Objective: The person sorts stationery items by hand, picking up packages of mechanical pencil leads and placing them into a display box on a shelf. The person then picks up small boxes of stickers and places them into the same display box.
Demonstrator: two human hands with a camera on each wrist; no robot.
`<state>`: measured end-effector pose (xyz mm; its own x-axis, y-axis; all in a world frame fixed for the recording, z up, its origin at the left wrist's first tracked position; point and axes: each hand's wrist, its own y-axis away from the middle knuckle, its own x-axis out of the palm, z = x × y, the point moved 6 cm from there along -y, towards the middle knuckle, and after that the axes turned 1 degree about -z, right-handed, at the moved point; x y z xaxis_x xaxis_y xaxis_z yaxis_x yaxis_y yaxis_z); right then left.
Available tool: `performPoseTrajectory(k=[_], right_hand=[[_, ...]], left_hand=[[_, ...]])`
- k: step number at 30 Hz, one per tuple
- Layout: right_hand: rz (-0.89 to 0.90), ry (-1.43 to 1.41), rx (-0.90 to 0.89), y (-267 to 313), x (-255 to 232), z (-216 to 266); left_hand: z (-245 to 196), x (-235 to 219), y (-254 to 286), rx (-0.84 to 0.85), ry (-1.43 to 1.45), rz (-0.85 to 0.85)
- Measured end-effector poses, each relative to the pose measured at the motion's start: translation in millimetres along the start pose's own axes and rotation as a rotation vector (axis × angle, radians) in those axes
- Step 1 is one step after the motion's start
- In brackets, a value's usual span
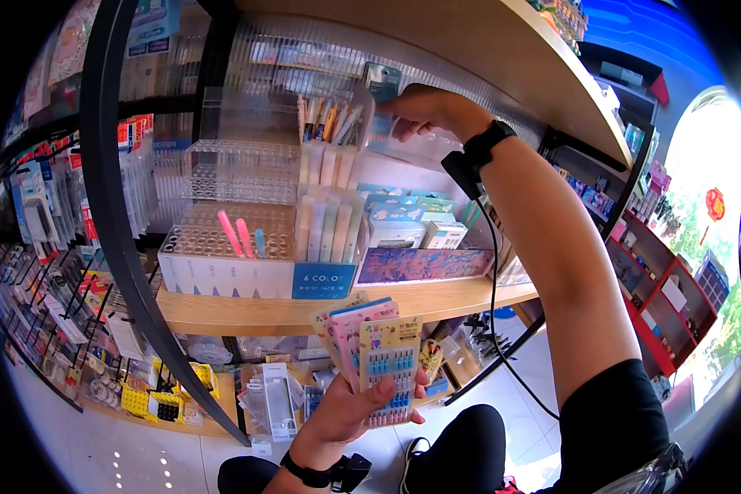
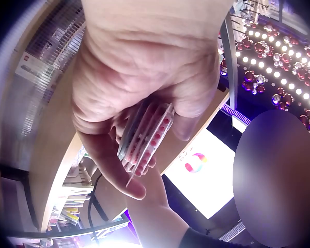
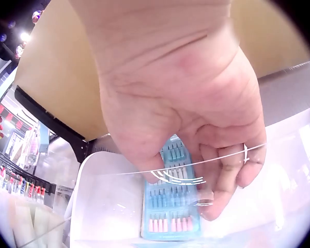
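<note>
My left hand (image 1: 350, 407) holds a fan of several thin blister packs (image 1: 391, 366) below the shelf edge, the thumb across the front one. That yellow-topped pack shows rows of small blue pointed tips like pencil leads. In the left wrist view the clear packs (image 2: 151, 137) appear edge-on between thumb and fingers. My right hand (image 1: 428, 111) reaches into a clear bin (image 3: 106, 191) under the upper shelf. There its thumb and fingers pinch a light-blue blister pack (image 3: 171, 206) with rows of white, blue and pink tips. The bin's clear front edge crosses the fingers.
A clear stepped pen rack (image 1: 230, 230) with pink and blue pens stands on the wooden shelf (image 1: 222, 313). Beside it are bins of markers (image 1: 329, 226) and boxed stationery (image 1: 445, 235). A black post (image 1: 103, 165) rises at left; a cable (image 1: 494, 296) hangs from my right wrist.
</note>
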<state>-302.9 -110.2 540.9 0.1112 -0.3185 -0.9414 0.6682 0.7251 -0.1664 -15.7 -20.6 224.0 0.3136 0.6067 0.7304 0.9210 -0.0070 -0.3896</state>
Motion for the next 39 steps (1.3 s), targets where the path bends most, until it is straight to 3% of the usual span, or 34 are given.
performPoseTrajectory(k=[8, 12, 15, 17, 18, 20, 21, 23, 24, 26, 28, 31, 37, 39], right_hand=[[0.148, 0.254, 0.047, 13, 11, 15], [0.104, 0.246, 0.082, 18, 6, 16], [-0.011, 0.223, 0.065, 36, -9, 25], [-0.276, 0.335, -0.007, 30, -30, 21], [-0.276, 0.336, -0.008, 36, -33, 16], [-0.798, 0.345, -0.391, 75, -40, 37], [-0.798, 0.346, -0.392, 101, -34, 43], [-0.481, 0.138, -0.738, 158, 1, 72], [-0.486, 0.106, -0.740, 165, 4, 74], [-0.015, 0.107, -0.723, 221, 57, 79], [0.139, 0.075, -0.645, 239, 72, 78], [0.228, 0.101, -0.581, 262, 91, 72], [0.212, -0.127, -0.627, 260, 99, 57], [0.299, -0.169, -0.565, 257, 101, 53]], left_hand=[[1, 0, 1, -0.022, -0.026, -0.023], [-1, 1, 2, -0.021, -0.017, -0.023], [-2, -2, 2, -0.015, -0.012, -0.043], [-1, -5, 5, 0.001, 0.007, -0.061], [-4, -3, 2, 0.002, 0.007, -0.060], [-7, -3, 5, 0.056, 0.009, -0.094], [-6, -6, 4, 0.044, 0.007, -0.078], [-8, -5, 4, 0.077, 0.015, -0.100], [-10, -4, 3, 0.100, 0.018, -0.109], [-11, -3, 2, 0.118, 0.022, -0.126], [-12, -3, 1, 0.140, 0.022, -0.135], [-8, -5, 0, 0.154, 0.024, -0.158], [-2, -9, 1, 0.192, 0.056, -0.123], [-1, -14, 2, 0.225, -0.004, -0.148]])
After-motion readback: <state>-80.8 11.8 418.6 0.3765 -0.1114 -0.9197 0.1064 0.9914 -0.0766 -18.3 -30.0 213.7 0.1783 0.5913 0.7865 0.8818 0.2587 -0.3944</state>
